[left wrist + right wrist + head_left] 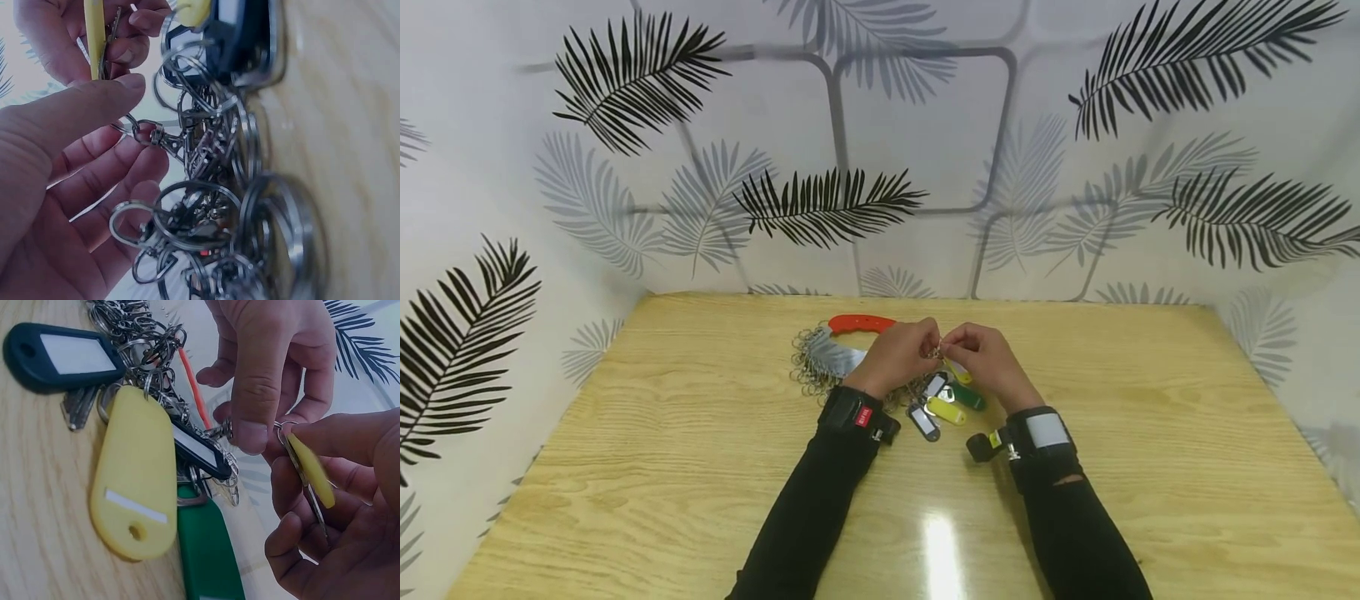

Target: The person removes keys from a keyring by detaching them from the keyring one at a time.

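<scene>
My left hand (pixel 895 354) pinches a small metal ring (pixel 131 125) between thumb and fingers, with a swivel clasp (pixel 165 139) linked to it. Facing it, my right hand (pixel 992 362) pinches a yellow key tag (pixel 310 469) and a key (pixel 317 515) at that same ring. The fingertips of both hands almost meet. Below them lie another yellow tag (pixel 134 475), a green tag (pixel 209 544) and two dark tags with white labels, one dark tag (pixel 78 356) having a key under it. Part of the ring is hidden by the fingers.
A curved metal plate (pixel 835 356) with a red handle (pixel 861 322) lies behind my left hand, its edge crowded with rings and clasps (pixel 805 367). The wooden table (pixel 647 467) ends at a leaf-patterned wall covering (pixel 917 250).
</scene>
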Demonstrator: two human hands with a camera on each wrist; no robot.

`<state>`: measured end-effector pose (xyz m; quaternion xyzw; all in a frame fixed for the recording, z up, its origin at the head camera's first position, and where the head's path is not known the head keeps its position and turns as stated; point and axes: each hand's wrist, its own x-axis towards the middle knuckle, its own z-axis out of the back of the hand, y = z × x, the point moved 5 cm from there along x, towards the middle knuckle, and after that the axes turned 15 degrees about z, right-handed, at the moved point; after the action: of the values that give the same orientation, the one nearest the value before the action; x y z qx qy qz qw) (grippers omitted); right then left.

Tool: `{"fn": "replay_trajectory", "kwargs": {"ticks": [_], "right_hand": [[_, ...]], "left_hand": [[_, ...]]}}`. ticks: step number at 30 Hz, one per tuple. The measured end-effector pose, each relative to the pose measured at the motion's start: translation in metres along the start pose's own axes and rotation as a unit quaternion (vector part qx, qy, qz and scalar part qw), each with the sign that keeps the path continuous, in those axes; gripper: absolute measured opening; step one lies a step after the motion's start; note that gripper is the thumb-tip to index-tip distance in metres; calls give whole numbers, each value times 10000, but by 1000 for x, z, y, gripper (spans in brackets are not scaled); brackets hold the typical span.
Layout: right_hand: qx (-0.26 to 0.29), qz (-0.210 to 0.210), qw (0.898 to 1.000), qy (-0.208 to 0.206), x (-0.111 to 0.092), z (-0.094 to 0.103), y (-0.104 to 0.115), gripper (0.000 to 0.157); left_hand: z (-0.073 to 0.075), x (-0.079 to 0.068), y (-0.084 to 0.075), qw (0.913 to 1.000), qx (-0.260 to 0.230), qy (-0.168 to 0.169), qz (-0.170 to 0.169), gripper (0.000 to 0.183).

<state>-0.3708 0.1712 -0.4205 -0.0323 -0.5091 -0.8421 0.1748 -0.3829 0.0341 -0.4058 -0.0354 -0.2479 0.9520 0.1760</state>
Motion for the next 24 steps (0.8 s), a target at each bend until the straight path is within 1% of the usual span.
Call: {"fn": "replay_trajectory", "kwargs": {"ticks": [8, 12, 19, 24], "right_hand": [[90, 4, 10000, 5, 0, -1, -2, 17], [131, 22, 9999, 2, 0, -1, -2, 15], [63, 41, 10000, -7, 0, -2, -1, 13], [5, -84, 9999, -141, 0, -5, 0, 14]], "left_hand": [[2, -1, 0, 9998, 50, -97, -135, 25], [4, -2, -1, 9998, 43, -108, -186, 27], [7, -2, -1, 9994, -258, -85, -221, 23], [7, -2, 0, 9989, -386, -109, -223, 21]]}}
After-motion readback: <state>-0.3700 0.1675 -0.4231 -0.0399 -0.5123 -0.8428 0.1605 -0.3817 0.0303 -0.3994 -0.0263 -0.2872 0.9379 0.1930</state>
